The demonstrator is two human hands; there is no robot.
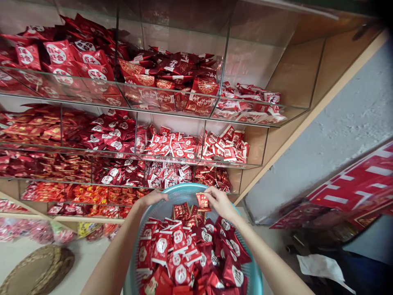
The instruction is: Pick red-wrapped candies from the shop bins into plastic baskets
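A light-blue plastic basket (256, 266) with perforated sides sits in front of me, full of red and dark-red wrapped packets (181, 254) bearing white round labels. My left hand (152, 198) is closed over the basket's far left rim. Between thumb and fingers of my right hand (218, 201) is a small red candy packet (203, 202) with gold print, held above the basket's far side. Just below it, a few similar red and gold packets (181, 212) lie in the basket.
Ahead stands a wooden shelf (264, 180) with glass-fronted compartments, filled with red packets (87, 65) on several levels. A round woven stool (35, 270) is on the floor at left. Red printed sheets (356, 184) and a white cloth-like item (321, 268) are at right.
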